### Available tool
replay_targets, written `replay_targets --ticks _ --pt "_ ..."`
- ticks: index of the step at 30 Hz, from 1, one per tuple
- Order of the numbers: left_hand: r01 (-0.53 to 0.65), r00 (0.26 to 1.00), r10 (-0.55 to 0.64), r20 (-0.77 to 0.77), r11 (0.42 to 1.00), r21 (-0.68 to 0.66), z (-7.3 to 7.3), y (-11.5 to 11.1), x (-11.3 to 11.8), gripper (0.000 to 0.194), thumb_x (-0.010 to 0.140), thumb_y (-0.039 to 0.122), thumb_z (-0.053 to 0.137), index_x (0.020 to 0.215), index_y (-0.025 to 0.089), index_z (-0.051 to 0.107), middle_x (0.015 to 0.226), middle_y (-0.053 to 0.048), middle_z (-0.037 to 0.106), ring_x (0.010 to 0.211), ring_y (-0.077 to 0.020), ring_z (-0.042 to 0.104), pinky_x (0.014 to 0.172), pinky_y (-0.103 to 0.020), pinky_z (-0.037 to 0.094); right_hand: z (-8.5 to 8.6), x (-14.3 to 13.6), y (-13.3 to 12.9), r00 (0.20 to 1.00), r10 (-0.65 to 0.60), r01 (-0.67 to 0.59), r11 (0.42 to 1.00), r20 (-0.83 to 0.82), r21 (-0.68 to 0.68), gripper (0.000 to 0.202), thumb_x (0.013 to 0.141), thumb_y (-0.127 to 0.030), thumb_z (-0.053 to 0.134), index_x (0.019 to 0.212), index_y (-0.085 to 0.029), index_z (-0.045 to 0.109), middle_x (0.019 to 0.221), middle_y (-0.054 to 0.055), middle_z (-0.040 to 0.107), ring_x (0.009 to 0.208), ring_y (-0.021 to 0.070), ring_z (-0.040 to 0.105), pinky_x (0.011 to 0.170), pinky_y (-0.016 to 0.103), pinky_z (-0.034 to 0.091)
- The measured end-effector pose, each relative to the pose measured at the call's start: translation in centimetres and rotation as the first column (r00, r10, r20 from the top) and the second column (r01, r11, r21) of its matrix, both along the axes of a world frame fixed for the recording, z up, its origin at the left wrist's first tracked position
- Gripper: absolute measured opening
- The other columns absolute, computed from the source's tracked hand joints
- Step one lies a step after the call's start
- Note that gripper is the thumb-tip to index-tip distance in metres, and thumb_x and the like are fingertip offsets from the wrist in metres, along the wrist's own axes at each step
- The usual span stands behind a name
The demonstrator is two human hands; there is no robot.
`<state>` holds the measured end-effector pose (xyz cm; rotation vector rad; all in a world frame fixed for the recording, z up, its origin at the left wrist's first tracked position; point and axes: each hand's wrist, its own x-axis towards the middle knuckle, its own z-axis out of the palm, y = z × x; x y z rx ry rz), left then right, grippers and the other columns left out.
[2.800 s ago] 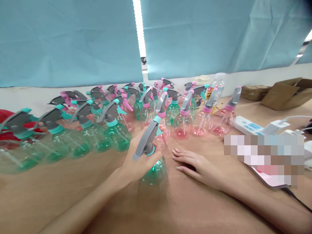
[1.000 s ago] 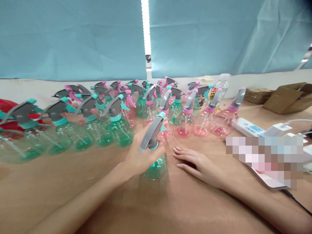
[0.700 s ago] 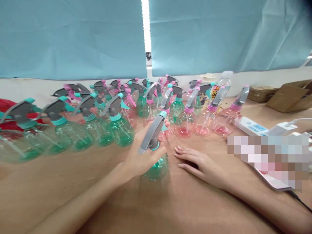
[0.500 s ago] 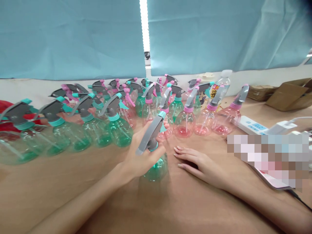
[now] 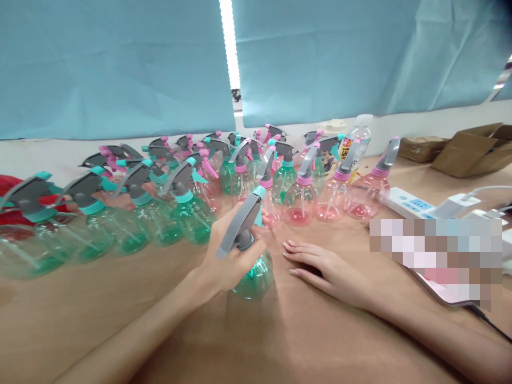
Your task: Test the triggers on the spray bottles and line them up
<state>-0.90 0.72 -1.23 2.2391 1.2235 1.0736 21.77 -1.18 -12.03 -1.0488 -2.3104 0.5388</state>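
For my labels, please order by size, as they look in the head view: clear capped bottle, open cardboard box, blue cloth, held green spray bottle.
Blue cloth
Open cardboard box and held green spray bottle: unsure, the bottle is nearer and partly hidden by the left hand
Clear capped bottle

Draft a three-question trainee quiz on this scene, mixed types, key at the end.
1. The left hand grips a spray bottle. Its collar is: A pink, B teal, C yellow.
2. True or false: the right hand rests on the table, holding no bottle.
3. Fill in: the front-row bottles just beyond the right hand are tinted ____.

Key: 1 B; 2 true; 3 pink
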Motion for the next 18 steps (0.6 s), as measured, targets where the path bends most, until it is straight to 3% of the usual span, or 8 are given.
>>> replay_targets --ticks 5,11,18 --pt "-0.005 0.999 0.007 0.036 0.999 -0.047 0.4 -0.2 0.2 0.003 0.076 0.022 0.05 0.078 0.022 0.051 0.071 0.001 0.057 0.063 -0.0157 0.057 0.06 -0.031 0.047 0.1 0.0 0.0 1.0 0.0 0.0 1.0 0.022 0.007 0.034 0.097 -0.036 0.047 0.126 -0.023 0.059 0.134 0.007 0.059 0.131 0.0239 0.046 0.109 0.044 0.04" --pt "0.002 1.0 -0.002 0.012 0.999 -0.041 -0.1 0.2 -0.1 0.005 0.072 0.021 0.05 0.077 0.023 0.051 0.07 0.001 0.057 0.068 -0.0181 0.059 0.063 -0.031 0.048 0.2 -0.1 0.0 0.999 -0.01 0.009 1.0 0.043 0.009 0.035 0.097 -0.036 0.047 0.125 -0.02 0.06 0.134 0.008 0.059 0.131 0.0234 0.047 0.11 0.044 0.04" --pt "-0.061 0.998 0.062 0.031 0.998 -0.034 -0.6 -0.1 -0.1 0.005 0.073 0.023 0.052 0.073 0.024 0.047 0.059 0.005 0.045 0.052 -0.0133 0.045 0.052 -0.028 0.041 -0.2 -0.2 -0.2 1.0 -0.019 0.018 1.0 0.014 0.02 0.035 0.096 -0.035 0.049 0.128 -0.023 0.059 0.135 0.008 0.058 0.13 0.0244 0.048 0.108 0.046 0.041"
